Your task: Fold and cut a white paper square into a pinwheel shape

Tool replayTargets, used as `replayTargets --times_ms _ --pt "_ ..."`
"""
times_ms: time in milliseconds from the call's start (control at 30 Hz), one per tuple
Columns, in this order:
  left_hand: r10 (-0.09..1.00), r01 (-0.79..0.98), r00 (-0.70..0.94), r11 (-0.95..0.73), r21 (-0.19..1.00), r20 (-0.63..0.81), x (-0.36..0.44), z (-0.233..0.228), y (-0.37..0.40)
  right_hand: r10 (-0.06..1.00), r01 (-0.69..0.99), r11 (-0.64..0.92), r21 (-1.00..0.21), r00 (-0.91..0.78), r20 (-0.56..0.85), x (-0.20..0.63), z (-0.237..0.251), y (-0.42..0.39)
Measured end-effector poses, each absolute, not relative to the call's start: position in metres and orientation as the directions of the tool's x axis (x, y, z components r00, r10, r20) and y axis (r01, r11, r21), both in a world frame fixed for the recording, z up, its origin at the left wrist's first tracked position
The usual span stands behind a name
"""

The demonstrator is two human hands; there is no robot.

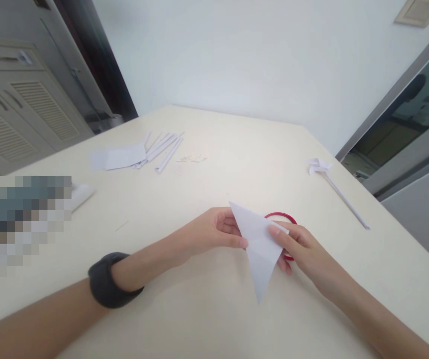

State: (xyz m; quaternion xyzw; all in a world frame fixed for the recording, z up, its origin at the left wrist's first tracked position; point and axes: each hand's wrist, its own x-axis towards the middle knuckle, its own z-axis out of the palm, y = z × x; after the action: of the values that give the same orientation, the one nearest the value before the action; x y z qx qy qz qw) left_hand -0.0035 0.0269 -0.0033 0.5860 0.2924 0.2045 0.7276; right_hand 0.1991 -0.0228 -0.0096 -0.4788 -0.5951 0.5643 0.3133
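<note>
A folded sheet of white paper (258, 244) with pointed corners is held between my two hands above the table. My left hand (223, 229) pinches its left edge, thumb on top and fingers behind. At its right side my right hand (296, 242) grips it, the thumb pressing on the upper face. Red-handled scissors (282, 216) lie behind the paper and my right hand; their blades are mostly hidden. A dark band (105, 280) circles my left wrist.
On the cream table (236, 144), several rolled paper sticks (165, 149) lie beside flat paper sheets (124, 156) and small scraps (192, 158). A paper pinwheel on a stick (343, 194) rests at the right. A blurred-out object (20, 214) sits at the left edge.
</note>
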Motion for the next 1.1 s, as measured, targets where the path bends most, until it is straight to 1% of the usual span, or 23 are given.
replayTargets --times_ms 100,233,433,533,667,867,967,1100 --pt "0.632 0.036 0.754 0.23 0.973 -0.177 -0.002 -0.007 0.027 0.921 0.237 -0.078 -0.968 -0.355 -0.161 0.199 -0.01 -0.022" --pt "0.606 0.024 0.782 0.203 0.979 -0.145 -0.002 -0.01 0.025 0.915 0.275 -0.096 -0.957 -0.355 -0.194 0.198 -0.007 -0.021" --pt "0.704 0.002 0.695 0.205 0.979 -0.148 0.002 -0.011 0.022 0.916 0.304 -0.09 -0.948 -0.349 -0.199 0.197 -0.01 -0.018" --pt "0.703 -0.002 0.695 0.216 0.976 -0.154 0.002 -0.011 0.022 0.919 0.292 -0.08 -0.953 -0.35 -0.184 0.198 -0.016 -0.017" --pt "0.704 0.0 0.693 0.216 0.976 -0.155 0.0 -0.007 0.023 0.941 0.27 -0.041 -0.962 -0.313 -0.128 0.2 -0.018 -0.018" --pt "0.734 0.047 0.662 0.158 0.986 -0.149 -0.001 -0.002 0.024 0.955 0.277 -0.017 -0.961 -0.281 -0.098 0.201 -0.017 -0.016" --pt "0.75 0.054 0.648 0.131 0.99 -0.135 -0.001 -0.003 0.025 0.948 0.268 -0.025 -0.963 -0.298 -0.108 0.2 -0.018 -0.015" --pt "0.78 0.007 0.61 0.167 0.986 -0.137 -0.002 -0.005 0.026 0.921 0.267 -0.026 -0.963 -0.368 -0.127 0.199 -0.018 -0.015"
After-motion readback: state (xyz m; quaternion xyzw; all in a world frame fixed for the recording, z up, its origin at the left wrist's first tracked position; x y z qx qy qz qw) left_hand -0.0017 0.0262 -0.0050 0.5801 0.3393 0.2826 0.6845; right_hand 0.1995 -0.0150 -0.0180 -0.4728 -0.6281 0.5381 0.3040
